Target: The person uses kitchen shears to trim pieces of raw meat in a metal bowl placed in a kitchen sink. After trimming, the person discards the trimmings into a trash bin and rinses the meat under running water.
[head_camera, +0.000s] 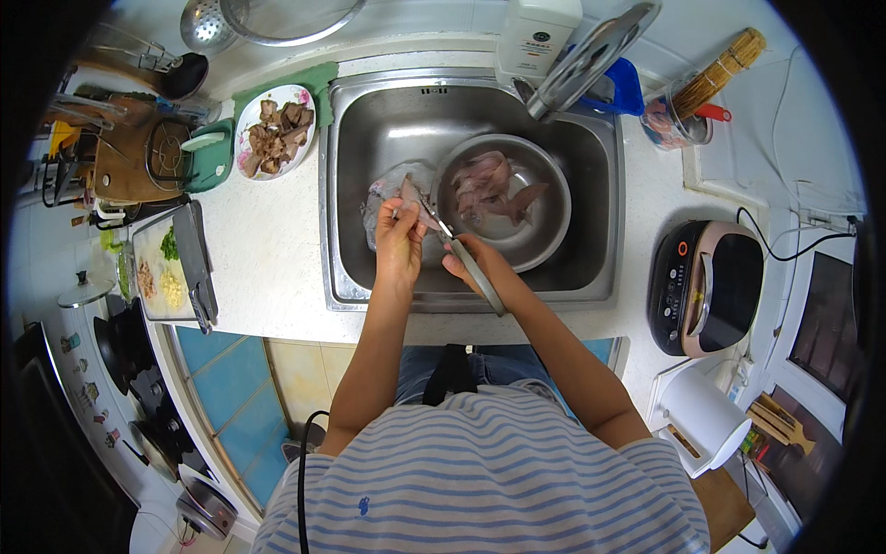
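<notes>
Over the steel sink [367,104], my left hand [398,239] pinches a small pale-pink piece of raw fish [410,192]. My right hand [484,266] grips grey-handled kitchen scissors [486,287], whose blades lie against that piece; how far they are apart is hard to see. A round metal bowl [561,221] stands in the sink, just beyond my right hand. Inside it are several pinkish raw fish pieces [484,176] in what looks like a little water. A crumpled clear plastic bag [370,225] lies left of the bowl, partly hidden behind my left hand.
Left of the sink stands a plate of brown meat chunks [277,135]. A cleaver [190,256] rests on a board [159,277] with chopped greens and garlic. Behind are a faucet [588,59] and a white bottle [536,38]. An electric cooker [709,287] sits at right.
</notes>
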Motion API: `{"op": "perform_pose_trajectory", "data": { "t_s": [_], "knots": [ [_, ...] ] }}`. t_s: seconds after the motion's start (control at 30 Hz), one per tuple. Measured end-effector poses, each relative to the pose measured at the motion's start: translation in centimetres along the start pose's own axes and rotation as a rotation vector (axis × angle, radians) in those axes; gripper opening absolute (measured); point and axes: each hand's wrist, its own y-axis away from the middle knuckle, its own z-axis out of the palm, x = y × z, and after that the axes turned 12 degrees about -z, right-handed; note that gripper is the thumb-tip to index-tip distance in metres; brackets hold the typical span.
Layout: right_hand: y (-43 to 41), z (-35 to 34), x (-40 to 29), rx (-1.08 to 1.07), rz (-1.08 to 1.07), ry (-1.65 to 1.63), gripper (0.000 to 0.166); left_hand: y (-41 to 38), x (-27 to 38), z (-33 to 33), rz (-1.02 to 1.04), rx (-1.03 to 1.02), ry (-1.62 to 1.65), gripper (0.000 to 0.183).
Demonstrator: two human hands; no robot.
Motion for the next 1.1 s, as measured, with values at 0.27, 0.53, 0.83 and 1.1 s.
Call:
{"op": "perform_pose_trajectory", "data": {
  "t_s": [0.27, 0.53, 0.83, 1.1],
  "knots": [
    [-1.1, 2.5, 0.1, -0.075, 0.099, -0.245, 0.037, 0.6, 1.1, -1.9, 0.036, 0.061, 0.017, 0.015],
    [-2.0, 4.2, -1.3, -0.126, 0.246, -0.442, 0.037, 1.0, 2.0, -3.3, 0.054, 0.150, -0.014, 0.015],
    [-4.5, 4.8, 0.6, -0.207, 0.422, -0.539, 0.055, 2.0, 1.4, -4.7, 0.035, 0.211, -0.037, 0.017],
    [-3.6, 2.3, 3.6, -0.359, 0.641, -0.776, 0.065, 1.5, 2.6, -5.2, 0.167, 0.368, -0.600, 0.019]
  ]
}}
